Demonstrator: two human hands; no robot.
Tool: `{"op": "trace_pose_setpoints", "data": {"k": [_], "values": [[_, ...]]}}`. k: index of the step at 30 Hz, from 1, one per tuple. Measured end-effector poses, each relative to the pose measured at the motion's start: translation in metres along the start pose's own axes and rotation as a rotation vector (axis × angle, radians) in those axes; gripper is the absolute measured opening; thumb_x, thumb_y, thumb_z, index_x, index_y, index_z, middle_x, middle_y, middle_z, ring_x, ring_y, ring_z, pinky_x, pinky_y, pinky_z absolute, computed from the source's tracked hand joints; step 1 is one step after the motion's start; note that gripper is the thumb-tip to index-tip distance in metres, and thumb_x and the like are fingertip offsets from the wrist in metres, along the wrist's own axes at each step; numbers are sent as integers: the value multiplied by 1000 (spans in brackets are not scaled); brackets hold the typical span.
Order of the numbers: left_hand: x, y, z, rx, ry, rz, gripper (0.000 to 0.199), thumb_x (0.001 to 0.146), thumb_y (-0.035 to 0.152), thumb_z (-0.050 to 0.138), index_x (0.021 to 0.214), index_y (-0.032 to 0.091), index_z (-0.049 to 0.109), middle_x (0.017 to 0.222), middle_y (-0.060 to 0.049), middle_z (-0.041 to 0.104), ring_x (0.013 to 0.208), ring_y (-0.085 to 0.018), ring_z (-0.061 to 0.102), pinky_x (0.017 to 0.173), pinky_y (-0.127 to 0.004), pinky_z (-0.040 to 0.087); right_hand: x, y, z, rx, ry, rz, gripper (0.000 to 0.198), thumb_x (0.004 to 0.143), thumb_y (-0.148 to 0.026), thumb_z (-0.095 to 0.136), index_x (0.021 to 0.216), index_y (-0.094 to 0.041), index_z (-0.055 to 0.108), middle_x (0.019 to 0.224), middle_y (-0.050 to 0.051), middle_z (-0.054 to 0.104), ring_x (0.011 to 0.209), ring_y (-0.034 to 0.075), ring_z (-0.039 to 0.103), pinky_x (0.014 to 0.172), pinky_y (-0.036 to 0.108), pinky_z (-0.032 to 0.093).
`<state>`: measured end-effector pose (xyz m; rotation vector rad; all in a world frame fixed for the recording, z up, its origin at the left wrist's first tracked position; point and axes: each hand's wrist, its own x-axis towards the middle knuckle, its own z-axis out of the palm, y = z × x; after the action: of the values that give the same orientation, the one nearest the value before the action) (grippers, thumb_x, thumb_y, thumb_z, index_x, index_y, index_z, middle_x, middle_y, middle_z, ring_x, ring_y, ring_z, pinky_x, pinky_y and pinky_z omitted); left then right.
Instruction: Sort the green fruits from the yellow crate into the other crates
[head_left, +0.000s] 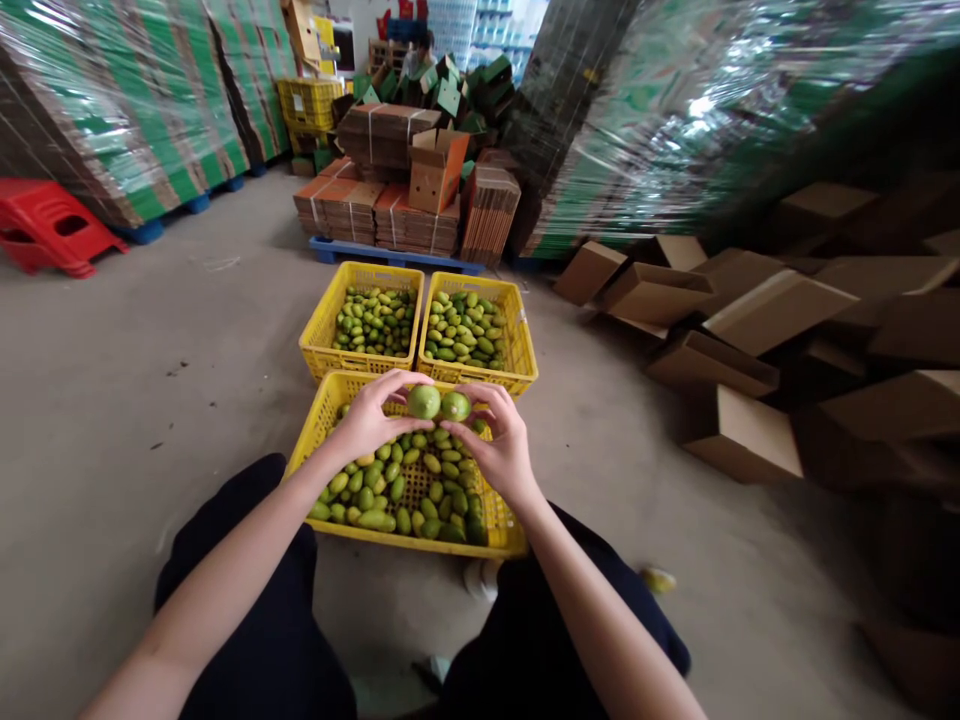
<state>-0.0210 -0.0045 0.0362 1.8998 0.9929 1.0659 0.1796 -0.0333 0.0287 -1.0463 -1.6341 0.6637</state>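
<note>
My left hand [377, 415] pinches a green lemon [424, 402] between thumb and fingers. Just to its right, my right hand [501, 438] grips a second green lemon [455, 406], and the two fruits are held side by side, ends towards me. Both hands are above a yellow plastic crate [420, 545] between my knees. Many green and yellowish lemons [365, 498] lie in that crate, with part of its slatted floor showing. Behind it stand two more yellow crates, a left one [352, 362] and a right one [523, 350], each with similar fruit inside.
Flattened cardboard bundles [341, 200] sit on a blue pallet [390, 255] ahead. Open brown boxes [750, 430] are scattered at right. Wrapped green stacks [142, 100] rise on both sides. A red stool [56, 225] is at left. A person [420, 55] is at the back.
</note>
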Motion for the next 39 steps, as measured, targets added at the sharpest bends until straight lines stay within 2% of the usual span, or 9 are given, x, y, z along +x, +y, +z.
{"op": "trace_pose_setpoints", "data": {"k": [5,10,13,17,21,26,34,37,39], "values": [[-1,1,-2,-115,0,-153,54,69,47,78,112,18,62,107,-9,69,90,-19,66,79,-32,54,1,-4,3,147,-12,165,35,76,-44,75,102,-24,64,97,5,67,87,20,62,74,35,53],[2,1,-1,-406,-76,-374,67,70,63,70,112,13,56,73,-3,68,56,-13,61,46,-21,41,3,-7,12,504,-32,470,42,73,-56,73,95,-22,61,72,-1,64,62,14,58,59,28,50],[4,0,3,-545,-114,-415,61,71,67,66,99,13,59,62,1,63,47,-10,56,39,-19,30,3,-7,17,644,-21,590,41,72,-58,72,84,-21,60,70,-1,62,58,13,56,54,27,48],[5,0,7,-611,-58,-431,50,76,63,63,80,13,63,53,2,57,41,-7,47,38,-19,24,5,-9,19,726,-37,676,38,73,-56,73,80,-21,61,67,-1,63,53,13,56,49,26,46],[5,1,6,-733,14,-461,43,72,50,73,97,15,69,71,-2,66,56,-11,57,47,-21,37,7,-9,18,737,-16,655,37,68,-51,79,84,-22,62,63,-3,64,51,12,57,51,26,46],[6,1,1,-823,39,-415,56,74,35,76,126,23,62,94,-4,71,82,-17,65,73,-27,51,9,-5,17,686,151,481,39,61,-33,87,89,-25,61,81,-3,71,72,14,65,69,28,53],[10,1,6,-880,135,-469,29,68,19,79,93,15,66,90,-6,72,87,-19,67,77,-27,52,8,-7,17,625,210,380,34,63,-23,83,90,-26,63,89,-2,69,83,15,63,80,31,50],[10,1,5,-1001,229,-541,18,75,17,66,92,13,66,89,-7,71,83,-18,67,80,-30,53,9,-7,16,702,214,466,24,66,-26,77,87,-25,66,84,-2,66,78,15,60,72,28,49],[10,0,2,-1120,256,-600,20,78,19,53,91,9,66,84,-8,70,73,-17,66,75,-31,55,10,-5,17,838,143,594,17,68,-32,69,82,-22,67,78,0,64,72,16,58,64,29,48]]}}
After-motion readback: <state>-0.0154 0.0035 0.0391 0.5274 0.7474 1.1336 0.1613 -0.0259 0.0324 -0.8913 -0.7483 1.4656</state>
